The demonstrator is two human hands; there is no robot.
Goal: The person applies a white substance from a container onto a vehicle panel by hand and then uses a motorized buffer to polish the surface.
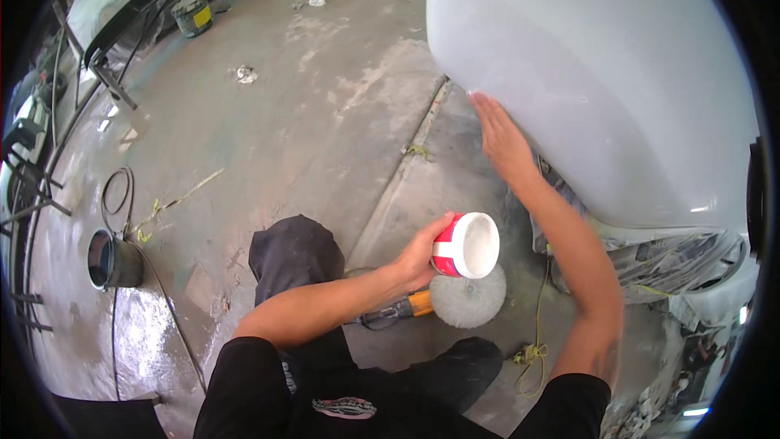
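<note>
Head view: left hand [422, 254] closed around red-and-white tub [466, 245], held below grey car panel [585, 73]. Right hand [500, 140] flat, fingers extended, pressed against panel's lower edge. Polishing tool [455, 299] on floor beneath tub.

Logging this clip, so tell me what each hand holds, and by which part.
The left hand grips a red-and-white tub around its side wall. The right hand holds nothing, lying flat on the grey car panel.

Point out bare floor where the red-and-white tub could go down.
Free: concrete floor between the bucket and the car panel. Crowded: by the polisher and yellow cord, under the left hand holding the tub.
</note>
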